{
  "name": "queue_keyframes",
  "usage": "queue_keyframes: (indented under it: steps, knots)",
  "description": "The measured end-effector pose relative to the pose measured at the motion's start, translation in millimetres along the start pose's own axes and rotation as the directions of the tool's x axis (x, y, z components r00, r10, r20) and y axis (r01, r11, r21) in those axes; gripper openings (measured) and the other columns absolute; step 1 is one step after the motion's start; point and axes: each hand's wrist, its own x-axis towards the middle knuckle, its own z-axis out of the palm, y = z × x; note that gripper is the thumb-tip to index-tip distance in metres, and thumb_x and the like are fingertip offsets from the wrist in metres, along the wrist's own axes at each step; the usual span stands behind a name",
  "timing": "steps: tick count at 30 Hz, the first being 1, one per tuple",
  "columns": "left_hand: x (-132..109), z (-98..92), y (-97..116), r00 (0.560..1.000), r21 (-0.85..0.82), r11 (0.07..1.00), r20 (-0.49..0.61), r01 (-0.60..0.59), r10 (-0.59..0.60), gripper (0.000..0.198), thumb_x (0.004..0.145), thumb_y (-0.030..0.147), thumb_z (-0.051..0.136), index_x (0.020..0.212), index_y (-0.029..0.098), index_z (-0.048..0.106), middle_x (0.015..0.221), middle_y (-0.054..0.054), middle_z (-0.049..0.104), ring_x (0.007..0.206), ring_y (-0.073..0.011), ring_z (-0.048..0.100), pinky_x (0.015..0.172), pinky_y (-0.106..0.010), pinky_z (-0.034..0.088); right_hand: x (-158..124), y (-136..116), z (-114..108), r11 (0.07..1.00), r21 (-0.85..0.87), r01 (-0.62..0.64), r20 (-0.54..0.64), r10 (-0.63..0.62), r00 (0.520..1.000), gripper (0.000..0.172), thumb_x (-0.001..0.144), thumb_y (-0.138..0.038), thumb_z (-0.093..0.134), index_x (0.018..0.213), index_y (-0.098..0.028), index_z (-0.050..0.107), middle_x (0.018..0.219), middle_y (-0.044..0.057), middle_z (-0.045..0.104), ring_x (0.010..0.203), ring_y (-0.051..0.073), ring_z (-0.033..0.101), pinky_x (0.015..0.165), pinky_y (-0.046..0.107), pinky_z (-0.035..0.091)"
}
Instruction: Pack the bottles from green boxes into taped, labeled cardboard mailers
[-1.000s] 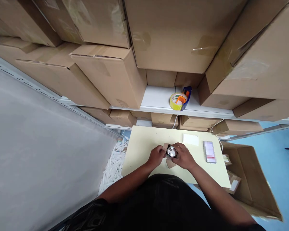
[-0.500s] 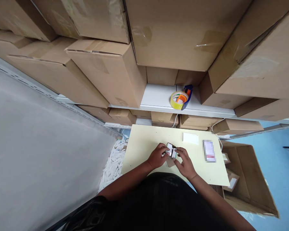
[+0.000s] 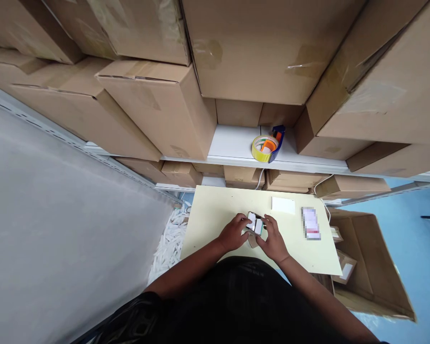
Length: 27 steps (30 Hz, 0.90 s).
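Note:
A small box (image 3: 255, 225) with white flaps or white contents showing at its top is between my hands, above the pale yellow table (image 3: 208, 215). My left hand (image 3: 233, 232) closes on its left side, with fingertips on the white part. On the right side, my right hand (image 3: 274, 242) grips it with curved fingers and the thumb low at the near edge. The brown cardboard flap (image 3: 252, 241) hangs on the near side, partly covered by my fingers. What lies inside the box is too small to tell.
A flat white box (image 3: 283, 205) and a blurred, phone-shaped object (image 3: 311, 223) lie on the table. A tape dispenser (image 3: 265, 147) with yellow tape rests on the shelf among cartons. Beside the table's right edge stands a large open carton (image 3: 376, 258); white paper strips (image 3: 166, 243) lie at left.
My right fingers have shifted off the top of the box to its right edge, so more of its white top shows. The left hand stays on the box.

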Motion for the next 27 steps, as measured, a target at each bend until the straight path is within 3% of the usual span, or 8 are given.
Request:
queue_keyframes:
  steps: [3,6,9,12,17,21,27]
  knots:
    - [-3,4.5,-2,0.996,-0.11,0.99,-0.024,0.083,-0.087,0.067,0.08,0.013,0.066,0.143,0.025,0.046,0.135,-0.01,0.054,0.121,-0.0255,0.058,0.102,-0.042,0.054,-3,2,8,0.973,0.127,-0.194,0.013,0.194,0.981,0.085,0.081,-0.033,0.071,0.155,-0.024,0.032,0.152,0.017,0.044,0.119,0.03,0.064,0.101,0.051,0.057]
    - [-7,13.3,-8,0.978,-0.233,0.951,-0.007,0.203,-0.21,0.08,0.077,0.013,0.069,0.15,0.025,0.038,0.144,-0.013,0.052,0.126,-0.028,0.057,0.098,-0.041,0.055,-3,5,17,0.9,0.24,-0.365,0.188,0.326,0.927,0.077,0.08,-0.033,0.071,0.15,-0.025,0.039,0.135,0.011,0.062,0.105,0.027,0.07,0.094,0.045,0.059]
    - [-10,21.3,-19,0.956,-0.316,0.905,0.028,0.286,-0.292,0.081,0.076,0.013,0.07,0.15,0.022,0.04,0.148,-0.016,0.05,0.129,-0.0311,0.056,0.097,-0.043,0.054,2,7,26,0.871,0.263,-0.415,0.28,0.343,0.897,0.068,0.079,-0.029,0.068,0.143,-0.025,0.047,0.121,0.006,0.07,0.102,0.025,0.072,0.095,0.043,0.058]
    - [-14,19.3,-30,0.931,-0.387,0.857,0.01,0.341,-0.366,0.08,0.075,0.013,0.071,0.15,0.021,0.041,0.148,-0.017,0.051,0.128,-0.0319,0.057,0.094,-0.043,0.055,15,6,38,0.878,0.258,-0.403,0.272,0.334,0.903,0.072,0.077,-0.027,0.068,0.145,-0.026,0.046,0.127,0.007,0.069,0.107,0.026,0.07,0.098,0.044,0.056]
    - [-16,-10.5,-54,0.887,-0.482,0.798,-0.084,0.362,-0.453,0.072,0.076,0.012,0.068,0.145,0.02,0.047,0.146,-0.016,0.054,0.125,-0.0297,0.059,0.094,-0.041,0.054,50,-9,73,0.88,0.266,-0.393,0.319,0.304,0.898,0.077,0.076,-0.027,0.069,0.149,-0.026,0.044,0.132,0.007,0.068,0.103,0.024,0.071,0.096,0.042,0.056]
    - [-18,-39.3,-77,0.876,-0.493,0.806,-0.161,0.328,-0.455,0.07,0.076,0.009,0.066,0.143,0.02,0.049,0.142,-0.013,0.059,0.123,-0.0268,0.061,0.106,-0.044,0.049,75,-22,105,0.894,0.273,-0.354,0.334,0.257,0.907,0.078,0.076,-0.025,0.07,0.15,-0.029,0.044,0.133,0.006,0.068,0.1,0.023,0.071,0.093,0.043,0.057]
    - [-19,-65.6,-106,0.853,-0.483,0.815,-0.227,0.32,-0.469,0.066,0.075,0.01,0.065,0.139,0.021,0.054,0.14,-0.012,0.061,0.119,-0.0273,0.063,0.104,-0.045,0.051,102,-35,138,0.907,0.257,-0.333,0.343,0.237,0.909,0.082,0.077,-0.021,0.068,0.154,-0.032,0.04,0.136,0.005,0.066,0.101,0.023,0.071,0.09,0.039,0.059]
